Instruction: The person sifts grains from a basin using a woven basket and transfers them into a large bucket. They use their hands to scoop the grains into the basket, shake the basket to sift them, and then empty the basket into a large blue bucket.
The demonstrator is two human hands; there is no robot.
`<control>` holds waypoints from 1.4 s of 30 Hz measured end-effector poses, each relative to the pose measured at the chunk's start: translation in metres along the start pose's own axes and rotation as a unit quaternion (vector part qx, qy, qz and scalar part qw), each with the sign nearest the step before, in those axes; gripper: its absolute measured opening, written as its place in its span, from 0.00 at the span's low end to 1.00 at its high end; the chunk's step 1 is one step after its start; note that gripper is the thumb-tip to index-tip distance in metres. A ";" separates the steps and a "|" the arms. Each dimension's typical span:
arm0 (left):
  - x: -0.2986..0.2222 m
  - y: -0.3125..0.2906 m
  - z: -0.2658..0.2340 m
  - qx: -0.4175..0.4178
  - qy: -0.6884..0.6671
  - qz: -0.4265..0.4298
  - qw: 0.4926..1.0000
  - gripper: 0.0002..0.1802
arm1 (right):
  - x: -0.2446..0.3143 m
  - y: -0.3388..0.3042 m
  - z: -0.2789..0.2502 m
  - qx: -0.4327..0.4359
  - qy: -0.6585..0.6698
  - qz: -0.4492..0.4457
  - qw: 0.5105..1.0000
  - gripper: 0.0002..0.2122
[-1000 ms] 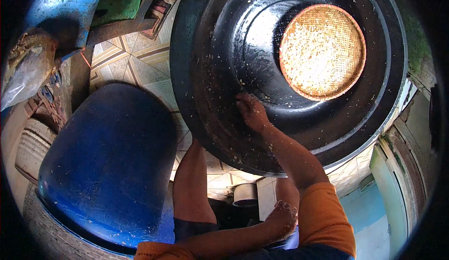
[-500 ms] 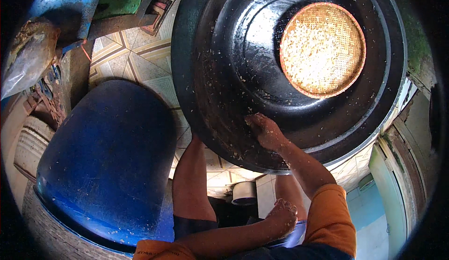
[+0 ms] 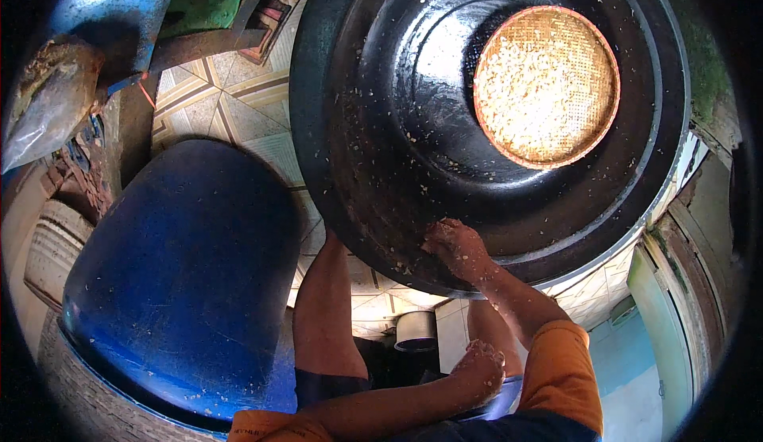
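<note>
My right hand (image 3: 456,250) reaches into a large round black basin (image 3: 556,239). Its fingers are curled together close to the basin's near inner wall; whatever they hold, if anything, is hidden. Pale flakes cling to these fingers and dot the black wall around them. Closer to me, my left hand (image 3: 482,370) is closed in a loose fist over my right leg, also speckled with pale bits, and its palm is out of sight. Inside the basin at the far right sits a round woven bamboo tray (image 3: 592,116) with pale flakes spread across it.
A big blue plastic drum (image 3: 183,275) stands to my left. Between my legs a small metal pot (image 3: 416,331) is on the tiled floor (image 3: 230,100). At the upper left are a clear plastic bag (image 3: 52,108) and a blue metal surface (image 3: 119,9). A pale doorway (image 3: 660,307) lies right.
My right hand has moved down and slightly right along the basin's near wall, toward me. My left hand has stayed in place, and the bamboo tray rests where it was.
</note>
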State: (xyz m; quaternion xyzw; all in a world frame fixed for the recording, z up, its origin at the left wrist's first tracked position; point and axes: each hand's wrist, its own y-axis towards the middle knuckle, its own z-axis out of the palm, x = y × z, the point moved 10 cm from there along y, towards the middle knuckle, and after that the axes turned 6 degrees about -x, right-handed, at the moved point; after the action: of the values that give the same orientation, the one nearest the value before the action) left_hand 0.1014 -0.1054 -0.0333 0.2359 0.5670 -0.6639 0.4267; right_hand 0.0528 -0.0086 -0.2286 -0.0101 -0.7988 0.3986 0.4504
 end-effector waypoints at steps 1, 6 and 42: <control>0.002 -0.001 -0.006 -0.016 -0.017 -0.011 1.000 0.14 | 0.001 0.000 -0.001 0.000 0.000 0.000 1.000 0.11; -0.002 0.001 0.004 -0.025 0.008 0.033 0.999 0.14 | 0.011 0.001 -0.009 -0.062 -0.002 -0.022 0.998 0.07; -0.003 0.009 0.020 -0.001 0.056 0.055 0.997 0.13 | -0.034 0.091 -0.088 -0.260 -0.194 -0.130 0.937 0.21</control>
State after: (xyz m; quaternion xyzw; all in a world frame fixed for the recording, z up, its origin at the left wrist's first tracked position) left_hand 0.1138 -0.1234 -0.0310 0.3030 0.5772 -0.6246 0.4300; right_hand 0.1059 0.0963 -0.2868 0.0549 -0.9408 0.1093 0.3161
